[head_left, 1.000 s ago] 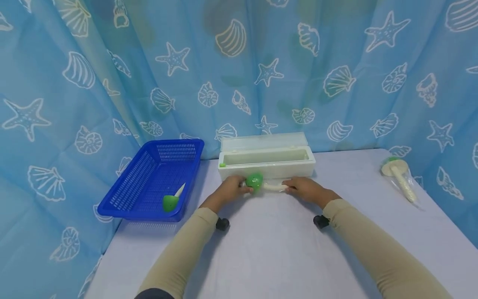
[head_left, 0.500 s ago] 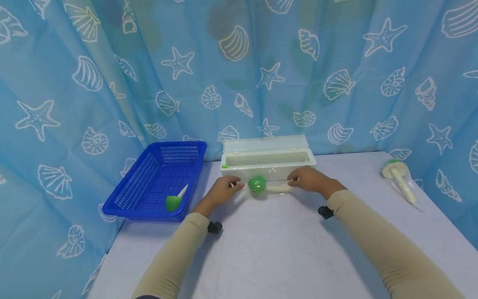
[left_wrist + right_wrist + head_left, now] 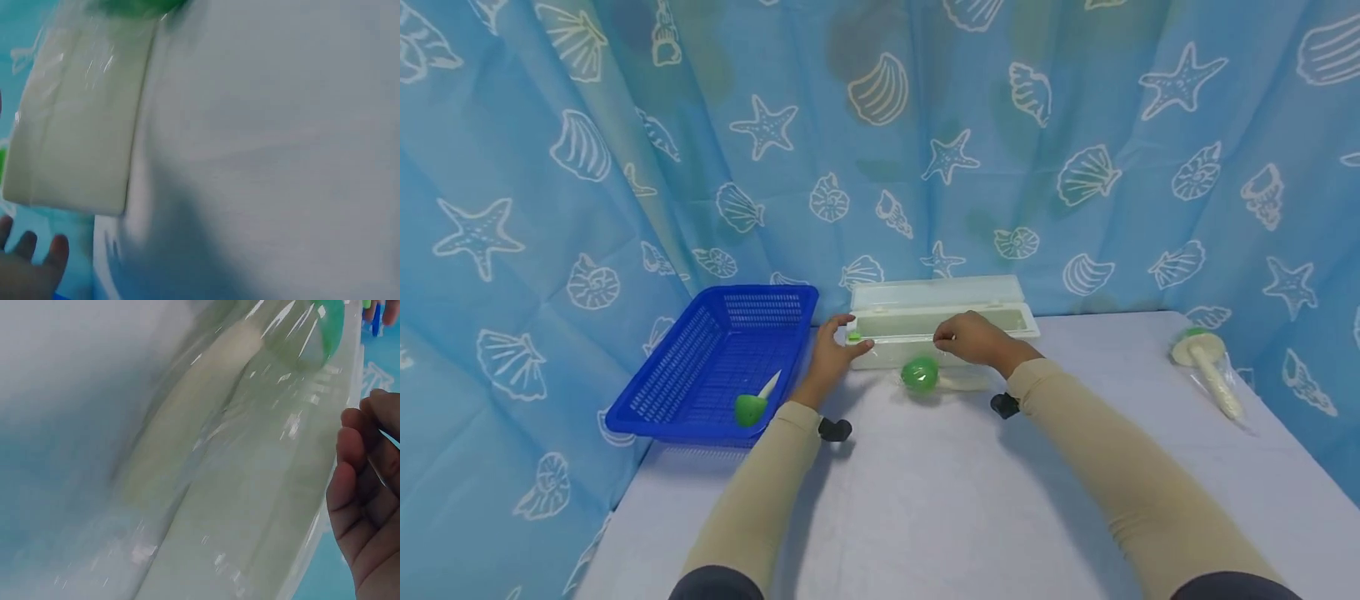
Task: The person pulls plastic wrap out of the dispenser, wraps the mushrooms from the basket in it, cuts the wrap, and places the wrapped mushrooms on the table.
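A long white cling film dispenser [image 3: 895, 354] stands at the back of the table with its lid up. Clear film [image 3: 287, 425] spreads from its front over a ladle with a green bowl [image 3: 920, 375] and a white handle [image 3: 966, 382], lying before it. My left hand [image 3: 831, 360], thumb and fingers spread, is around the dispenser's left end, by its green slider [image 3: 854, 337]; a gap shows in the left wrist view [image 3: 34, 262]. My right hand [image 3: 981, 340] hovers at the dispenser's front top edge, fingers loosely curled, fingertips close to the film; nothing shows between them.
To the left stands a blue plastic basket [image 3: 707, 350] with a small green scoop [image 3: 750, 409] with a white handle in it. A film-wrapped ladle [image 3: 1210, 371] lies at the table's right back edge. A shell-patterned blue curtain [image 3: 880, 150] hangs close behind.
Both hands have left the ladle's ends. My left hand has moved up to the dispenser's left end; my right has moved up and left to its front edge. The ladle stays lying under film.
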Demonstrator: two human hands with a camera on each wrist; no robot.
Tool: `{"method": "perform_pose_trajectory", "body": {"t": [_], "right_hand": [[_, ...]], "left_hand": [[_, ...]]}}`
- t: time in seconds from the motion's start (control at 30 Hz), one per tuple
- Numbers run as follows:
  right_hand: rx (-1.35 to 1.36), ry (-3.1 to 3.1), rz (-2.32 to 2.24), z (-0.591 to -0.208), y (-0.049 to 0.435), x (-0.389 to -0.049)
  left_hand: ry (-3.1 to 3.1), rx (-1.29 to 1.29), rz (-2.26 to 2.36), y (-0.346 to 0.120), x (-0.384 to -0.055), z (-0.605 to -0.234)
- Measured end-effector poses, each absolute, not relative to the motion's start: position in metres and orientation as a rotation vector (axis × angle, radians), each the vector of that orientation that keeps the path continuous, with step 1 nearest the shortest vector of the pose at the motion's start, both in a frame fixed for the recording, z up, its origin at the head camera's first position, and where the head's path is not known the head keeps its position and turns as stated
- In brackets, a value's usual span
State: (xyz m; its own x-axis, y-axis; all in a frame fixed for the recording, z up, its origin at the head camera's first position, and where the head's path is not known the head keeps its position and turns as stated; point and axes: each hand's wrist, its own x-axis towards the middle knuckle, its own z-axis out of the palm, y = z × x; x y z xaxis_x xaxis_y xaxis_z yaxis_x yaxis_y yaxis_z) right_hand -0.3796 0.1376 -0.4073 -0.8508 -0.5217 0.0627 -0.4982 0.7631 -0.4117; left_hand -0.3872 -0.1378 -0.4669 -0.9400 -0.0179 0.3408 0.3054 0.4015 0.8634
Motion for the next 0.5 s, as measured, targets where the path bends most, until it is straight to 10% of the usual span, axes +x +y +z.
{"method": "perform_pose_trajectory", "body": {"t": [0.5], "right_hand": [[-0.735,2.998,-0.942,-0.415,0.053,-0.398]], "left_hand": [[-2.436,-0.349,-1.644,-0.139,-0.414,-0.491]]}}
